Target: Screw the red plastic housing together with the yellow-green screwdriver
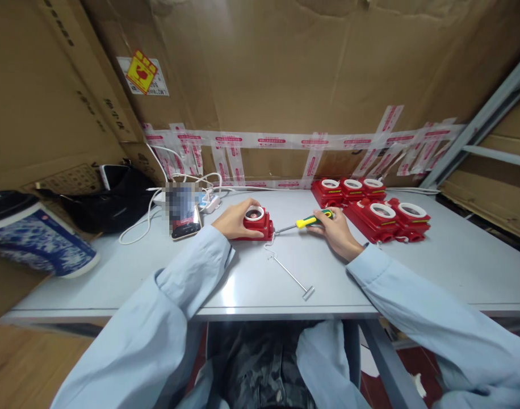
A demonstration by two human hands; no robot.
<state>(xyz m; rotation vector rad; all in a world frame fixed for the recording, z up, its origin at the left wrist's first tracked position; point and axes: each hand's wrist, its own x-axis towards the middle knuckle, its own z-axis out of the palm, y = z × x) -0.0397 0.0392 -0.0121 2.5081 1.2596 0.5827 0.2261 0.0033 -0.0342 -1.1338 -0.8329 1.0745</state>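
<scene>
My left hand (pixel 238 220) grips a red box (pixel 264 225) with a white ring on top, holding it flat against the table. In my right hand (pixel 336 230) is a screwdriver (pixel 313 219) with a green and yellow handle, held sideways. Its tip meets the right side of the red box, by a round red fitting. A small metal hammer (pixel 292 275) with a thin rod lies in front of the box, joined to a white cord near the box's right side. The far side of the box is partly covered by my left fingers.
Several more red boxes (pixel 373 218) with white rings stand at the back right. A phone (pixel 184 216) leans by white cables and a power strip (pixel 211 203) at the back left. A large blue patterned cup (pixel 42 241) and a black bag (pixel 124 199) are further left. Cardboard (pixel 285 74) walls the back.
</scene>
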